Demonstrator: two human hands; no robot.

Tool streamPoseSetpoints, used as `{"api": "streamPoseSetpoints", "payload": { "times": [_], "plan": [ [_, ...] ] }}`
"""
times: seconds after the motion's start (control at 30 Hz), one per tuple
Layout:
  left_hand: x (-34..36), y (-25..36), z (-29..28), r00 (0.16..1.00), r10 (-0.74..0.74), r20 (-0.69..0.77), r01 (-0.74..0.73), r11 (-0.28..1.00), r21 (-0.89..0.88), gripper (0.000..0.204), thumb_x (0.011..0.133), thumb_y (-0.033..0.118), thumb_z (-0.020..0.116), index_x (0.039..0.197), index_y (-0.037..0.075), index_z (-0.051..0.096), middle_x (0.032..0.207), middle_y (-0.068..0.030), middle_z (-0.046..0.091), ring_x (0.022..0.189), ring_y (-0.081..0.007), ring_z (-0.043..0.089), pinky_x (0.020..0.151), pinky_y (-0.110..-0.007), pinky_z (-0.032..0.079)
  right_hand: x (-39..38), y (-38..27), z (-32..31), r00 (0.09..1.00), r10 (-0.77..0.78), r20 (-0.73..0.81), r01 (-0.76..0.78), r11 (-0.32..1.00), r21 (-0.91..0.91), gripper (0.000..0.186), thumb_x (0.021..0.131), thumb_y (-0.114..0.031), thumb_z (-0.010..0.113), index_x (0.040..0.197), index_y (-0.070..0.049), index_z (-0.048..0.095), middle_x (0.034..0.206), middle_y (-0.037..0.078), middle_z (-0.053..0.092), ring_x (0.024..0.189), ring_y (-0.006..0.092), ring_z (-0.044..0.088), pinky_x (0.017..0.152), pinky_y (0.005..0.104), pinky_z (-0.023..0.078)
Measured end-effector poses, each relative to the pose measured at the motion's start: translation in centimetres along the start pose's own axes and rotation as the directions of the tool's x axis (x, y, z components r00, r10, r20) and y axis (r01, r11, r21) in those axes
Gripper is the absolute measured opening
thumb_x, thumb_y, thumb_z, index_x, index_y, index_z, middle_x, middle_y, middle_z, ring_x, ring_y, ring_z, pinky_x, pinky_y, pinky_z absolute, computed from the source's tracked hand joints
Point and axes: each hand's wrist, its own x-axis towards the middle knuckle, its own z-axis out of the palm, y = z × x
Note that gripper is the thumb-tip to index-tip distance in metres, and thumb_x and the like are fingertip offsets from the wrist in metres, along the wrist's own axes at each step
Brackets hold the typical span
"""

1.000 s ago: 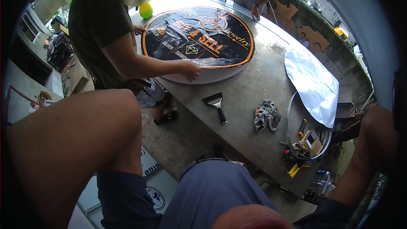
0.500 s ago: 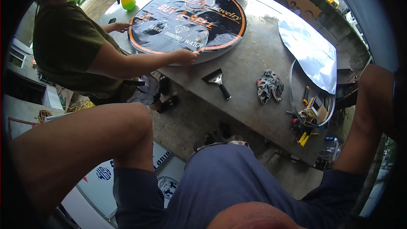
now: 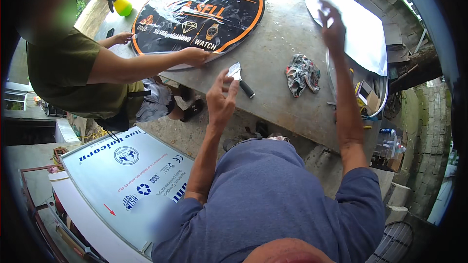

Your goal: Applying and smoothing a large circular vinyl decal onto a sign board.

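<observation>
My left hand [image 3: 222, 98] is open over the table's near edge, fingers apart. It hovers by a squeegee [image 3: 247, 89] with a black handle, partly covering the blade. My right hand [image 3: 333, 28] is open too, its fingers spread and slightly bent, above the shiny white sheet [image 3: 363, 44] on the right. Nothing shows in either hand. A round black sign [image 3: 170, 15] with an orange rim lies at the far left, its film wet and wrinkled toward the top. A co-worker in an olive shirt [image 3: 63, 75] touches its near rim with both hands.
On the metal table [image 3: 278, 44] lie a crumpled patterned rag [image 3: 302, 74] and a small box [image 3: 369, 98] inside a curved metal band. A yellow-green spray bottle [image 3: 122, 6] stands beyond the co-worker's arm. A pale printed panel [image 3: 97, 178] leans at lower left.
My hands have come into view and reach forward over the table. My view has shifted, and glare now covers the upper part of the sign. The co-worker still touches the sign's edge.
</observation>
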Motion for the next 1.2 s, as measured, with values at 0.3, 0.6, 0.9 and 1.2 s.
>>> {"api": "streamPoseSetpoints", "payload": {
  "times": [0.3, 0.6, 0.9, 1.2],
  "plan": [
    [-4.9, -16.9, 2.4, 0.742, -0.670, -0.007, 0.668, 0.740, -0.077, 0.037, 0.094, 0.025, 0.062, 0.124, 0.003, 0.058, 0.092, -0.0059, 0.068, 0.065, -0.0127, 0.062, 0.052, -0.026, 0.049, -28.2, 12.0, 4.5, 0.862, 0.178, 0.474, -0.034, 0.954, -0.297, 0.035, 0.088, -0.012, 0.057, 0.122, -0.004, 0.057, 0.135, 0.012, 0.052, 0.126, 0.0284, 0.047, 0.102, 0.0401, 0.040],
    [-4.5, -24.8, 3.7, 0.247, -0.944, -0.221, 0.729, 0.331, -0.599, 0.053, 0.100, 0.048, 0.039, 0.134, 0.008, 0.044, 0.111, -0.0101, 0.058, 0.088, -0.0242, 0.060, 0.068, -0.043, 0.050, -28.3, 11.2, 5.4, 0.866, 0.251, 0.432, -0.105, 0.937, -0.333, 0.042, 0.085, -0.009, 0.056, 0.126, -0.005, 0.054, 0.139, 0.011, 0.048, 0.130, 0.0287, 0.043, 0.107, 0.0402, 0.036],
    [2.4, -22.9, 10.3, 0.545, -0.833, -0.089, 0.304, 0.296, -0.906, 0.073, 0.097, 0.060, 0.021, 0.137, 0.005, 0.049, 0.136, -0.0148, 0.055, 0.124, -0.0280, 0.054, 0.099, -0.041, 0.047, -29.1, 11.7, 5.0, 0.857, 0.258, 0.445, -0.107, 0.936, -0.336, 0.040, 0.089, -0.014, 0.054, 0.128, -0.004, 0.054, 0.140, 0.011, 0.048, 0.130, 0.0284, 0.043, 0.109, 0.0405, 0.034],
    [0.1, -43.7, 8.9, 0.891, -0.385, 0.242, 0.214, -0.113, -0.970, 0.066, 0.099, 0.055, 0.021, 0.140, 0.010, 0.047, 0.140, -0.0084, 0.051, 0.128, -0.0262, 0.049, 0.102, -0.043, 0.043, -28.0, 11.2, 5.0, 0.859, 0.259, 0.442, -0.102, 0.933, -0.346, 0.037, 0.091, -0.016, 0.054, 0.126, -0.004, 0.055, 0.139, 0.011, 0.049, 0.130, 0.0293, 0.043, 0.108, 0.0411, 0.035]
  ]
}}
